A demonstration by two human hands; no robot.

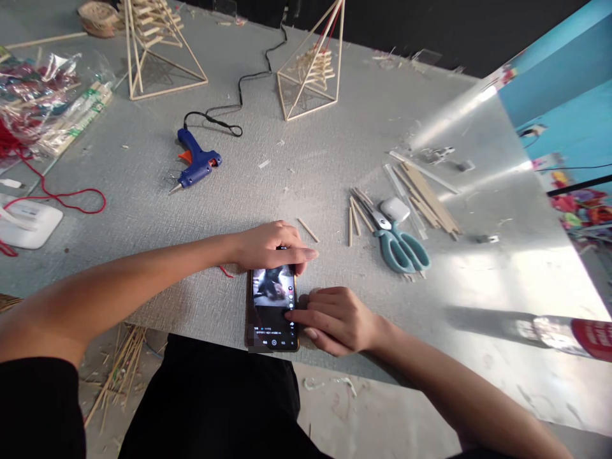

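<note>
One dark smartphone with a lit screen (272, 309) lies flat at the lower centre of the frame, at the near edge of the grey textured table (143, 191). Two open pyramid frames of thin wooden sticks stand at the top: one at upper left (160, 48), one at top centre (313, 70). One blue hot-glue gun with an orange trigger (197, 164) lies left of centre, and one pair of teal-handled scissors (399, 245) lies right of centre beside loose wooden sticks (428, 197).

The left hand (272, 247) rests loosely curled over the phone's top edge, pressing it down. The right hand (337, 319), fingers half folded, touches the screen's right edge with its fingertip (289, 315). Neither hand grips anything. The on-screen writing is too small to read.
</note>
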